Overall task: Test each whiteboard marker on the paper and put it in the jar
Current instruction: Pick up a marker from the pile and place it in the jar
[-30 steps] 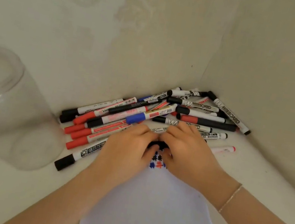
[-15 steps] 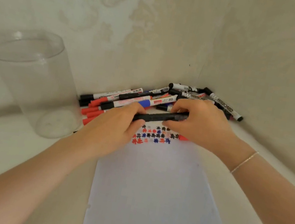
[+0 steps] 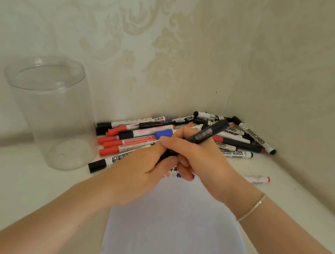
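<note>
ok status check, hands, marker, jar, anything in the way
Right hand gripping black marker, tip down over paper. Left hand at its lower end. Jar upright, empty, left of pile. Nothing blocking.

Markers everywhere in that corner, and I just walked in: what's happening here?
A person is testing markers one by one. Both hands hold a black marker over the far end of the paper: the right hand has the barrel, tilted up toward the pile, and the left hand is closed at its lower end, which is hidden. A few coloured test marks peek out under the fingers. The jar stands empty at left.
</note>
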Demonstrator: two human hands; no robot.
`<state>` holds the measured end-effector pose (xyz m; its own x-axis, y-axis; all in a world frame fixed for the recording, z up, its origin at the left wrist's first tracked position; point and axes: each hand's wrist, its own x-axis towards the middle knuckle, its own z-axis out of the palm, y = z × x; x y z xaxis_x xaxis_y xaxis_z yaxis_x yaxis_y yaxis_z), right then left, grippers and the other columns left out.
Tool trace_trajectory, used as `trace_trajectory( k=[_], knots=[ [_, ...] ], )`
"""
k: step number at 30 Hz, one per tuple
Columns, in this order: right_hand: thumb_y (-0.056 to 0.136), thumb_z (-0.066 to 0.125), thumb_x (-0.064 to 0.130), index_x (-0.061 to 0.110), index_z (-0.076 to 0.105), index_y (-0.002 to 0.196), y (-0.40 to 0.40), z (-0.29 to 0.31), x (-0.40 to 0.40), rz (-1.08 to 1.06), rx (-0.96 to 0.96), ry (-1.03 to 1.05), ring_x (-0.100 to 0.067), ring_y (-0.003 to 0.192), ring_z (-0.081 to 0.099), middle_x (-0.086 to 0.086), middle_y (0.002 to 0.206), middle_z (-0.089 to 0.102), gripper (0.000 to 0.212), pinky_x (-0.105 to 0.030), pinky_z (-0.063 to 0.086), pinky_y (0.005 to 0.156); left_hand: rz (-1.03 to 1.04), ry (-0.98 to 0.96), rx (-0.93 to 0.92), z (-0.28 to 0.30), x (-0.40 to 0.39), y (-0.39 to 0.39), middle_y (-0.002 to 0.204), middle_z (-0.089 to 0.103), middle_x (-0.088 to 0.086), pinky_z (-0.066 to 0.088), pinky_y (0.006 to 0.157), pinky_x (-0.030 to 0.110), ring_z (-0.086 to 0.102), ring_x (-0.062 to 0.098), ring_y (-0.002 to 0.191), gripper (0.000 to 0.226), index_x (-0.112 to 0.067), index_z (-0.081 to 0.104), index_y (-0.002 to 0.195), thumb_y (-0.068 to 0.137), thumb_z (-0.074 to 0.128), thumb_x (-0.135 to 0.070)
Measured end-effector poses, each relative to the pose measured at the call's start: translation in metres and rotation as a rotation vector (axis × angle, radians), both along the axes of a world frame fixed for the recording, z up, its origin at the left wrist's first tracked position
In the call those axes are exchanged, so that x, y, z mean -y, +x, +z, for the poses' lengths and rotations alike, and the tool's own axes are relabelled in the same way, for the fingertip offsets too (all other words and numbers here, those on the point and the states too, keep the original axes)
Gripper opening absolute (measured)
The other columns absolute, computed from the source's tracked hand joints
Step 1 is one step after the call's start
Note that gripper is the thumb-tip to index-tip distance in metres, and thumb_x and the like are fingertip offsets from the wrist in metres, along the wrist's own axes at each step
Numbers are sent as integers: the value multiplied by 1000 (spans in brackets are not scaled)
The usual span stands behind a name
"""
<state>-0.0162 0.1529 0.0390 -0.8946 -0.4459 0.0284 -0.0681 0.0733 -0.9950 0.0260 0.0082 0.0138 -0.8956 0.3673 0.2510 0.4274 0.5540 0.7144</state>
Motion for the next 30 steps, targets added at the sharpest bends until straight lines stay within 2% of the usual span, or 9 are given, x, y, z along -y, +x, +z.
trace_trajectory(
  k=[5,9,11,15,17,20,24,27,30],
  knots=[
    [90,56,6,-4,50,70,4,3,-5,58,-64,-24,-22,30,37,-12,46,36,23,-24,26,38,-10,-32,-10,-4,2,1,90,70,-13,49,78,44,64,17,83,35,-34,58,97,93,29,-52],
    [87,59,7,-3,51,70,-1,12,-16,61,-71,-50,-23,31,40,-12,42,40,21,-28,28,42,42,-89,-53,-5,14,-1,59,53,-15,36,53,20,47,8,54,30,-43,48,71,86,34,-64],
    [85,60,11,5,49,63,-8,13,-22,-15,-42,-135,-20,31,35,-8,40,36,26,-27,25,41,80,-129,-10,-5,24,-4,57,45,-17,30,51,20,38,7,52,36,-38,40,68,84,41,-71],
    [89,59,9,12,48,58,-15,3,-24,-170,43,-167,-19,37,32,-4,44,38,33,-25,30,40,175,-307,81,-8,48,-7,70,51,-19,40,60,21,45,4,63,46,-34,38,79,68,52,-76],
    [88,62,11,13,50,59,-13,-6,-20,-206,114,-150,-20,41,35,-3,46,41,31,-25,33,41,176,-357,159,-11,60,-6,95,55,-22,48,79,26,52,-4,85,49,-39,41,90,64,62,-74],
    [86,66,14,12,55,67,-9,-19,-9,-222,238,-170,-18,45,44,-4,54,50,22,-25,39,45,121,-394,264,-14,70,2,120,45,-32,41,97,19,44,-13,112,57,-53,36,105,63,73,-65],
    [85,66,8,9,60,75,-2,-33,15,-186,325,-278,-16,49,54,-4,63,59,12,-25,47,50,118,-503,182,-16,65,6,102,32,-46,36,94,16,37,-4,112,73,-38,41,124,64,69,-69],
    [83,68,5,6,61,76,1,-39,36,-199,298,-304,-17,58,58,-9,71,62,9,-24,50,54,149,-534,51,-22,63,3,105,41,-32,28,94,16,30,2,107,76,-38,44,121,58,64,-77],
    [84,66,9,6,56,71,3,-46,55,-360,255,-325,-18,47,52,-6,59,57,17,-29,43,47,194,-496,-22,-31,67,3,109,41,-27,23,94,16,23,2,107,79,-42,46,117,50,64,-81]
  ],
)
